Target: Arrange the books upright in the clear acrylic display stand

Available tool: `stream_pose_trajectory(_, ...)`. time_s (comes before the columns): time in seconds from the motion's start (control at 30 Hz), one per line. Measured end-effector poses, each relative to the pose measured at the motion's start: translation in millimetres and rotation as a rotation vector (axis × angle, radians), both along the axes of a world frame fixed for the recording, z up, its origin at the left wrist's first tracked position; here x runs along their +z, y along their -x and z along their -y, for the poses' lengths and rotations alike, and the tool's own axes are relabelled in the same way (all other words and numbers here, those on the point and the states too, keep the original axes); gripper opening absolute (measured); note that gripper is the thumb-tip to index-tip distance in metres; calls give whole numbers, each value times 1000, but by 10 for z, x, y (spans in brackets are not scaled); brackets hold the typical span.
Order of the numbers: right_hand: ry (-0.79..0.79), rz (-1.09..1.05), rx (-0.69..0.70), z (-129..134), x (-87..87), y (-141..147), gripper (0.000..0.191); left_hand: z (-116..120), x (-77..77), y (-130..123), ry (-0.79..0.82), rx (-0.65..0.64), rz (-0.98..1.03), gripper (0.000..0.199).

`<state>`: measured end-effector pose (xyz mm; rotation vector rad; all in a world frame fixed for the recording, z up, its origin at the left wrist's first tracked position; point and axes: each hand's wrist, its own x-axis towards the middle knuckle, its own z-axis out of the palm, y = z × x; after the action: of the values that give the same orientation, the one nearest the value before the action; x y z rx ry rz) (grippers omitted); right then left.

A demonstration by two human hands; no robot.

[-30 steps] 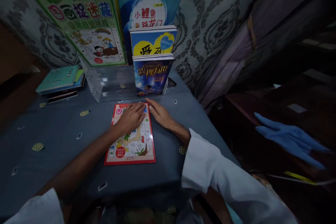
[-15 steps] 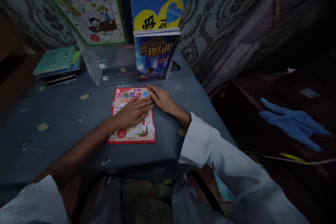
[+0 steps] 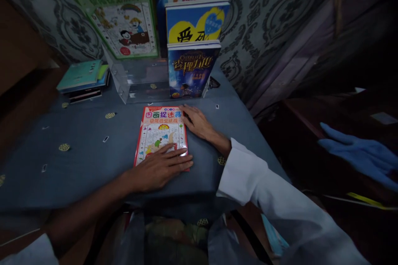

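Note:
A red-bordered picture book (image 3: pixel 162 136) with a colourful cover lies flat and closed on the dark cloth-covered table (image 3: pixel 93 178). Across the lower part of its cover rests my left hand (image 3: pixel 160 167), palm down, the fingers stretched out toward the right edge. My right hand (image 3: pixel 199 122) lies at the book's upper right corner, its fingertips touching the edge there. Those fingers are extended and slightly bent, gripping nothing that I can see. The book's bottom left part is hidden under my left hand.
Behind the book, a clear acrylic stand (image 3: pixel 137 91) holds a green picture book (image 3: pixel 124 29) and a blue book (image 3: pixel 192 72) with others behind it. A stack of books (image 3: pixel 82 80) lies at the left. A blue glove (image 3: pixel 360 153) is off to the right, beyond the table.
My left hand has slid down the cover from its middle to its lower edge, uncovering the picture. My right hand stays at the upper right corner. The camera view has shifted slightly.

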<state>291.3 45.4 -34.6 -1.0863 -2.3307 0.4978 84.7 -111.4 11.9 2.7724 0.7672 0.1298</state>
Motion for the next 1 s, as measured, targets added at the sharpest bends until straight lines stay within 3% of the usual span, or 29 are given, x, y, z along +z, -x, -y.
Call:
stream_pose_trajectory(0.23,-44,-1,39,34,45,8,44,-121,-53,24,-76,36,-11,58)
stream_pose_trajectory(0.43,-56,-8,54,53,56,17,43,-316,-95,44,-119,68,-21,52)
stream_pose_trajectory(0.63,-66,8,54,72,67,5,39,-364,-90,35,-92,97,28,46)
stream_pose_trajectory(0.77,-70,18,55,67,74,2,38,-410,-62,49,-57,184,108,44)
stream_pose_trajectory(1.0,-66,11,67,36,61,-1,41,-967,-199,50,-192,368,205,44)
